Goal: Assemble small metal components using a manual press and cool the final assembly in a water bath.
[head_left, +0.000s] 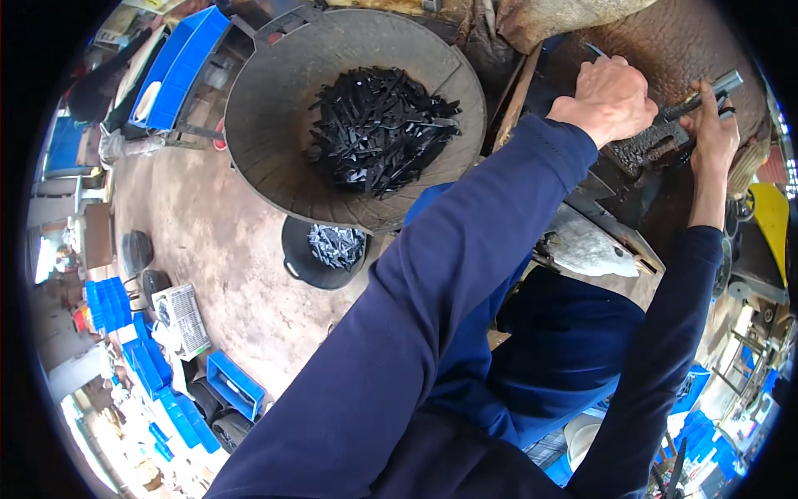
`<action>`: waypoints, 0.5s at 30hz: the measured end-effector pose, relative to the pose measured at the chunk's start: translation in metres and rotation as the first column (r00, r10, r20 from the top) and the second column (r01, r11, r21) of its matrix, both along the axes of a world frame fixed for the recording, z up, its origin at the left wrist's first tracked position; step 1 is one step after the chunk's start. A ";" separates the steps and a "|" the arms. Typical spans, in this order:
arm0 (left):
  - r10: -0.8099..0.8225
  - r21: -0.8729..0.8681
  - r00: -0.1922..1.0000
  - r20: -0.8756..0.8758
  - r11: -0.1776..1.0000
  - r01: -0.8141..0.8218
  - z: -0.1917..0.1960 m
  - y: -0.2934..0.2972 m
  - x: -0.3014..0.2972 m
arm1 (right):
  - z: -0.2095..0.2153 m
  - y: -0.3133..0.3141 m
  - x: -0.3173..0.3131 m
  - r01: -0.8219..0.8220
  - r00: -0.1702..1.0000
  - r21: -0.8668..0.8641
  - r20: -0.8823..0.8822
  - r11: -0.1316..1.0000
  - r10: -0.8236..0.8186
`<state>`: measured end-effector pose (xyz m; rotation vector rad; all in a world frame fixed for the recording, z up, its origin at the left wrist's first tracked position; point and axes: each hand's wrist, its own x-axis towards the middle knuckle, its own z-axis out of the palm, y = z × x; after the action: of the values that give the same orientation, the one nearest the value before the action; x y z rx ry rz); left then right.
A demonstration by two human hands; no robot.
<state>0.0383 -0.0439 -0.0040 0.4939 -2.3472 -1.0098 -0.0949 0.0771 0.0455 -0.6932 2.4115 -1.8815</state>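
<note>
Two hands – left hand (611, 96) fisted | right hand (713, 125) gripping metal handle (706, 93) | concrete floor (224, 249) – big pan (274, 141).

left hand (613, 98) fisted over dark metal block (647, 146) | right hand (712, 133) gripping metal rod (702, 98) | big pan (274, 166) of black blades (378, 129) nearby

A heap of metal strips (378, 129) lies in the large pan (266, 150). A small pan (307, 258) of pieces sits before it. Both hands, at the right, rest on a tool (694, 104); crates (179, 62) stand left.
</note>
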 end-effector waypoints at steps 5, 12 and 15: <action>-0.058 0.055 0.998 0.001 0.997 0.058 0.003 0.003 0.003 | -0.004 -0.001 -0.004 0.016 1.000 -0.005 -0.014 1.000 -0.016; -0.064 0.036 0.997 -0.043 0.997 0.065 0.019 -0.007 0.025 | -0.012 -0.010 -0.002 -0.051 0.998 -0.016 -0.027 0.999 0.051; -0.134 0.152 0.988 -0.076 0.978 0.145 0.032 -0.016 0.038 | -0.008 0.007 -0.011 -0.028 0.998 -0.002 -0.053 1.000 0.028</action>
<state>0.0764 -0.0602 0.0283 0.3526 -2.2807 -1.2648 -0.1055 0.0836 0.0377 -0.7824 2.4172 -1.8804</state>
